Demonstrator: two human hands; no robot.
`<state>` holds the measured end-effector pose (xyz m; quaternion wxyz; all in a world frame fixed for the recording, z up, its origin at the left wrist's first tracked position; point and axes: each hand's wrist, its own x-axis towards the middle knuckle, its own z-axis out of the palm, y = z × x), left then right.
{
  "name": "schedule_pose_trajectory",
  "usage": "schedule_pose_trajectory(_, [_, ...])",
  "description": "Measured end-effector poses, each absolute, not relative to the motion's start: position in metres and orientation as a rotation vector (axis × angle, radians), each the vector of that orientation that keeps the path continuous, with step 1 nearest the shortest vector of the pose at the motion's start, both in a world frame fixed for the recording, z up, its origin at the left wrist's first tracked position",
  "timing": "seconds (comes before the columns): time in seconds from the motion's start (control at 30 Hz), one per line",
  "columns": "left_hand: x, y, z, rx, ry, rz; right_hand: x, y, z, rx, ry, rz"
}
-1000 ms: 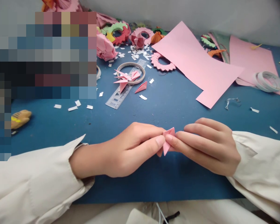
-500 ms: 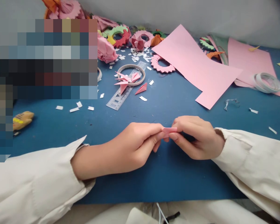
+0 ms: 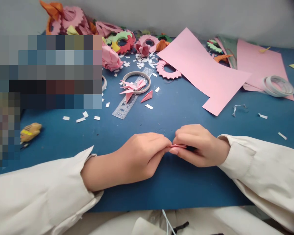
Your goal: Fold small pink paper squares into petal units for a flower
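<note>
A small folded piece of pink paper (image 3: 179,146) is pinched between both hands above the blue table (image 3: 137,195). My left hand (image 3: 143,156) grips its left end, fingertips closed and mostly hiding that end. From the other side, my right hand (image 3: 199,145) pinches the piece between thumb and fingers, and the two hands' fingertips almost meet. Beyond the hands lies one folded pink paper point (image 3: 147,96). Near it, a spiky pink folded-paper piece (image 3: 129,93) rests over a roll of tape (image 3: 149,85) and a clear plastic ruler (image 3: 120,111).
A large pink paper sheet (image 3: 198,68) lies at the back, overlapping a pink folded-paper ring (image 3: 160,73). Tape rolls (image 3: 267,86) sit on the right. Coloured paper rings (image 3: 131,44) and white scraps (image 3: 139,65) are scattered behind. A yellow-brown object (image 3: 34,130) lies left.
The pink piece has been tilted so its edge now faces me. My right hand has come closer to my left, and both hands sit slightly lower in the picture.
</note>
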<state>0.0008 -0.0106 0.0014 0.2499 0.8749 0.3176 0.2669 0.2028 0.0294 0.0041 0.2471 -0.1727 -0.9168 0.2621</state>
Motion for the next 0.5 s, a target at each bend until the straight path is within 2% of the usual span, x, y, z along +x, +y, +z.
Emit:
schedule_pose_trajectory(0.37, [0.000,-0.004,0.010,2.827,1.009,0.707,0.206,0.033,-0.003,-0.523,-2.459,0.512])
schedule_pose_trajectory(0.5, [-0.010,0.024,0.011,2.947,1.488,0.822,0.206,0.036,-0.003,-0.679,-2.467,0.525])
